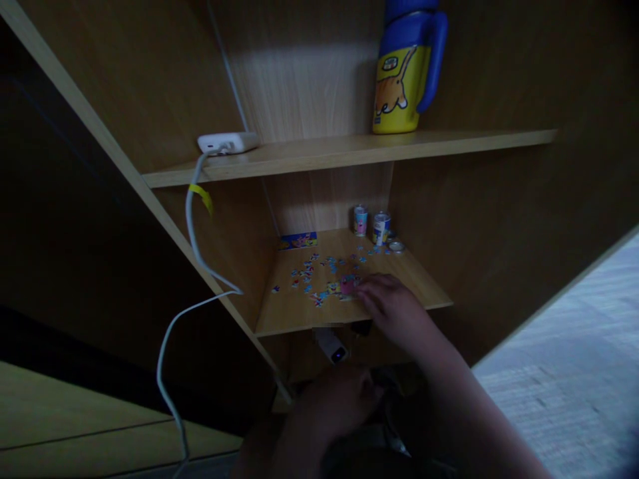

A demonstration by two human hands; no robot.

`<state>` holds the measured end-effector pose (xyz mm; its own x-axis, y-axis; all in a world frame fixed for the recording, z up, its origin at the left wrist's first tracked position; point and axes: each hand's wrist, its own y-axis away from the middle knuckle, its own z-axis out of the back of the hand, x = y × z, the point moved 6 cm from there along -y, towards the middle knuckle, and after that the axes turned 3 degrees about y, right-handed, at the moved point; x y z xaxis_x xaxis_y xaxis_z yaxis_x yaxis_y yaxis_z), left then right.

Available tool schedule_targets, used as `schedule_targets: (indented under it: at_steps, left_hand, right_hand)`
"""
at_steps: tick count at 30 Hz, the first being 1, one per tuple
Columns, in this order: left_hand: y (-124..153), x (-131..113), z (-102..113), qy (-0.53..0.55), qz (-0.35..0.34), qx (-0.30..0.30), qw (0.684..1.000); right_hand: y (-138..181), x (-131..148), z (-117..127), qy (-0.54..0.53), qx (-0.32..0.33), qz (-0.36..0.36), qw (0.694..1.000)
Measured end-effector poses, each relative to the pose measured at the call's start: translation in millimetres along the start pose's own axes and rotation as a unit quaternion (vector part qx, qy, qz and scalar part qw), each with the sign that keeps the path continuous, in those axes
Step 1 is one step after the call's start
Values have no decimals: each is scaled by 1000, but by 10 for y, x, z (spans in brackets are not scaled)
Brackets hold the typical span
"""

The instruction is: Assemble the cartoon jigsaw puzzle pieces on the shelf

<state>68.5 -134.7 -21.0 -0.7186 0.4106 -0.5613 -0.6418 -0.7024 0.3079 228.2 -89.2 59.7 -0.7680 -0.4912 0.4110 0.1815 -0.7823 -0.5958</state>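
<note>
Jigsaw pieces [305,269] lie scattered over the lower shelf board [419,287], most of them left of your right hand [387,303]. Near the board's front edge, a partly joined section runs from white and yellow bits to a pink patch [348,283]. Your right fingertips are at the right side of that patch; whether they pinch a piece or merely press on it, you cannot tell from this angle. Your left hand [349,394] is low in the shadow in front of the shelves, away from the puzzle; its grip is too dark to read.

Judgement on the step: fitting or straightening around the pink patch. Press straight down with a flat fingertip; a sideways shove would probably split the thin joints. Better to bring the left hand up and brace the section's left end. Work a little back from the front edge, where small pieces could drop off.

Picture card [298,241] lies at the back left; check colours against it. Two small printed cans [360,221] [381,228] stand at the back right, a round lid [396,247] near them. Keep your sleeve and wrist clear of the loose bits there. Light is dim; lean so your shadow misses the joints.
</note>
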Motion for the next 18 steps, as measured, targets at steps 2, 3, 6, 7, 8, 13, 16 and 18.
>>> schedule_targets:
  at_steps: [2,3,6,7,8,13,16,18]
  left_hand:
    - [-51,106,437,-27,9,-79,996]
    - [-95,180,677,-40,11,-128,991]
    - [-252,508,1292,-69,33,-278,958]
    - [-298,638,1427,-72,41,-325,942]
    - [-341,764,1510,-72,43,-362,928]
    - [-476,1175,1500,-47,18,-444,895]
    - [-507,1194,1438,-44,3,-440,897]
    - [-517,1161,1421,-47,-3,-432,901]
  right_hand:
    - [-120,-265,-70,33,15,-20,999]
    - [-166,-398,-113,49,7,-33,998]
    - [-229,-753,-263,114,-37,-76,990]
    - [-226,-843,-318,127,-46,-88,987]
    - [-218,-906,-380,130,-42,-91,986]
    - [-166,-954,-492,127,-33,-81,988]
    - [-185,-936,-520,148,1,-89,985]
    - [-201,-941,-559,156,27,-85,984]
